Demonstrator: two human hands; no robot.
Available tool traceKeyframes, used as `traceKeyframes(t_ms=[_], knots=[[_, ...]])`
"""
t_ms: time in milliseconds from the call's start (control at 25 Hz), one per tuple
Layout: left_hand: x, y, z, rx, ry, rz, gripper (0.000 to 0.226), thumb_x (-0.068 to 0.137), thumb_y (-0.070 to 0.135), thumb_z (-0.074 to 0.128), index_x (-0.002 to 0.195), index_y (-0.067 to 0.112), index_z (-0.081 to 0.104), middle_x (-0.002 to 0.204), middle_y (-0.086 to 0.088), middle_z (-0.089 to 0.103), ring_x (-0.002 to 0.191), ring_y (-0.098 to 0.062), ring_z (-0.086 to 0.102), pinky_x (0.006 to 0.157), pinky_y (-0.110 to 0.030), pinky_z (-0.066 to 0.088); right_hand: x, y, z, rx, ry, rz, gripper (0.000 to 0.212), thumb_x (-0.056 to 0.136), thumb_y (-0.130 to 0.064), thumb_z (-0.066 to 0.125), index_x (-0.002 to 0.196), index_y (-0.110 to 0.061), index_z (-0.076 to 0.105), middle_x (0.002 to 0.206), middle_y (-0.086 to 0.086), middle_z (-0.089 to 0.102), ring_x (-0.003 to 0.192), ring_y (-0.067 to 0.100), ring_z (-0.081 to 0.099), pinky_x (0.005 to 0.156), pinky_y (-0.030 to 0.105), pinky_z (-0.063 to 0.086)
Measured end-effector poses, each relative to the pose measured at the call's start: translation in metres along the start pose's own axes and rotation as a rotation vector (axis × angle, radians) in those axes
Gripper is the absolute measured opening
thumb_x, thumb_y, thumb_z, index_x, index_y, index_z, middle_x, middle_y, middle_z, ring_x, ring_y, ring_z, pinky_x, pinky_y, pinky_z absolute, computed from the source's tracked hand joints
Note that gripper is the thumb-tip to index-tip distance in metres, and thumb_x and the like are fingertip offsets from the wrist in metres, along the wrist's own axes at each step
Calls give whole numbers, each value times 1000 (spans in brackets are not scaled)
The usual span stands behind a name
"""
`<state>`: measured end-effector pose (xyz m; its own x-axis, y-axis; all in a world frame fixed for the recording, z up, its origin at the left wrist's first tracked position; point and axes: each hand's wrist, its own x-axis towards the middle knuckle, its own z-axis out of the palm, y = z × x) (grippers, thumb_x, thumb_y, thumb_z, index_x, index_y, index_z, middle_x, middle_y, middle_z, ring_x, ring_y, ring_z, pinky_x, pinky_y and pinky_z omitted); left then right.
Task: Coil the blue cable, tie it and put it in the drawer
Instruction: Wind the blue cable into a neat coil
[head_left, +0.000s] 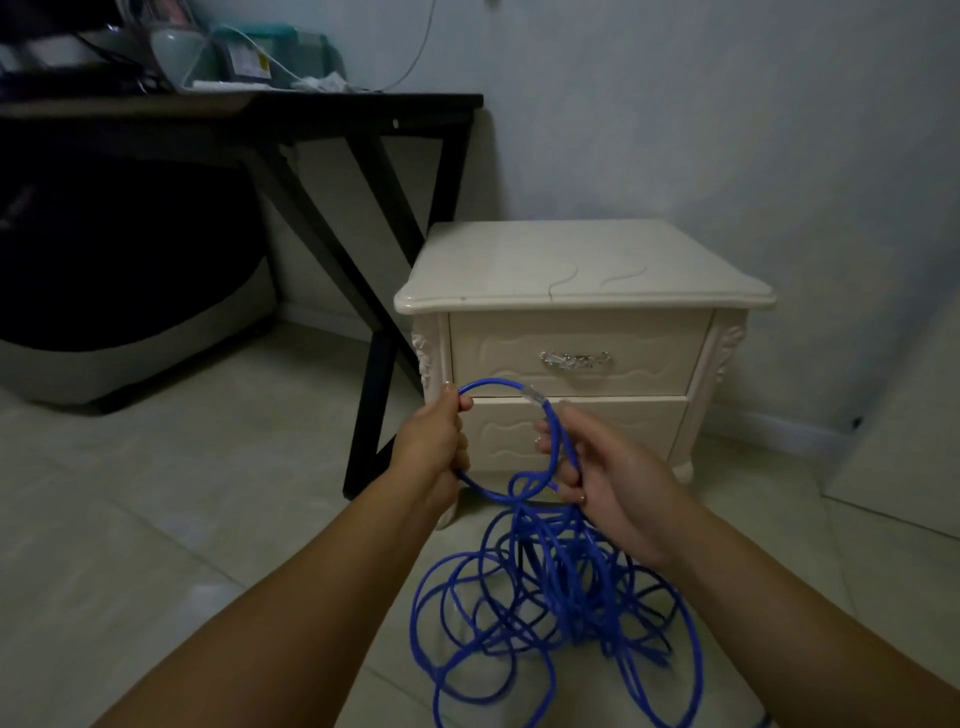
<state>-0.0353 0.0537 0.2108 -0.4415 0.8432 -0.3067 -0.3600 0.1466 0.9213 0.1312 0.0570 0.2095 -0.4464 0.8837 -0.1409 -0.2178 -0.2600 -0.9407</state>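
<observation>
Tiled floor (208, 519) by nightstand (582, 270): left hand (434, 436) and right hand (608, 483) grip a first loop of the blue cable (561, 571); equal loops should coil neatest.

Bare forearms (311, 597), bare left hand (434, 436), bare right hand (610, 470), short fingernails (540, 439).

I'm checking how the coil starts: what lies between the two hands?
Head view: one loop of the blue cable spans from left hand to right hand, where its clear plug sticks up.
</observation>
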Motion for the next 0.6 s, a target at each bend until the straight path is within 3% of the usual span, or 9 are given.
traceKeyframes(t_ms=[80,160,360,480,600], knots=[[2,-3,2,-78,-10,-43,28,101,33,47,85,15,60,52,7,31,42,-6,23,42,-20,23,3,2,-1,-125,-30,47,21,95,-19,53,102,-4,68,88,5,63,60,8,40,53,20,34],[0,-4,2,-133,-68,-85,27,101,32,47,86,14,60,51,8,32,43,-6,24,41,-19,23,7,3,-3,-125,-19,54,20,99,-15,48,98,-6,66,80,5,68,58,7,42,52,18,35],[-15,-1,4,-198,-336,-180,26,101,30,43,92,14,62,55,8,23,44,-6,20,37,-18,19,2,-11,-11,-89,7,-27,21,100,-18,46,102,-8,64,63,4,65,58,11,60,58,22,50],[-23,3,5,-95,-447,-163,31,100,25,36,90,10,61,54,6,25,44,-8,20,39,-20,20,-2,-15,-12,-144,29,-34,23,101,-20,44,103,-7,62,49,-3,41,43,11,41,55,28,47],[-28,8,0,151,-527,-47,43,98,38,31,88,11,63,57,3,31,50,-12,21,47,-26,21,-5,-18,-6,-438,45,-58,23,101,-25,46,95,-15,66,52,-7,30,44,8,27,47,24,32]])
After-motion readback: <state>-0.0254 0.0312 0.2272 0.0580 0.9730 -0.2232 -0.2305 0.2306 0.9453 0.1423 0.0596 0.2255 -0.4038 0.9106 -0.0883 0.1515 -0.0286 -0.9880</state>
